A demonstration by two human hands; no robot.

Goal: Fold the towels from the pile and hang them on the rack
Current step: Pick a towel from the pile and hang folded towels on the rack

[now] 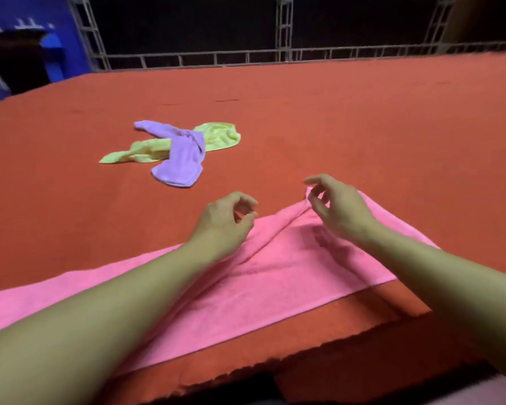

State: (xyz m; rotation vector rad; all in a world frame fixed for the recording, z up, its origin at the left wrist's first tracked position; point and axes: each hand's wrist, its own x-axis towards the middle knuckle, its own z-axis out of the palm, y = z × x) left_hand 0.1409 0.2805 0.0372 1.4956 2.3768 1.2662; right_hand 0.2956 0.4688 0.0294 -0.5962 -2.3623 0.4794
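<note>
- The pink towel (275,276) lay spread along the near edge of the red table (362,127), one ridge of cloth running up toward its far corner.
- The right hand (338,209) hung over that far corner with its fingers curled; the thumb and forefinger appeared to pinch the raised tip of cloth, though blur left the contact uncertain.
- The left hand (227,219) hovered at the towel's far edge, just left of the ridge, fingers loosely curled; whether it gripped any cloth could not be told.
- Judged step: taking up the far edge for a fold. Done well, both hands would hold matching points of that edge, keep it taut, and bring it level onto the near edge so the ridge flattens.
- The remaining pile, a purple towel (181,159) lying across a yellow towel (216,135), sat well apart, beyond the left hand.
- No rack could be identified with certainty; a metal truss (284,27) stood behind the table.
</note>
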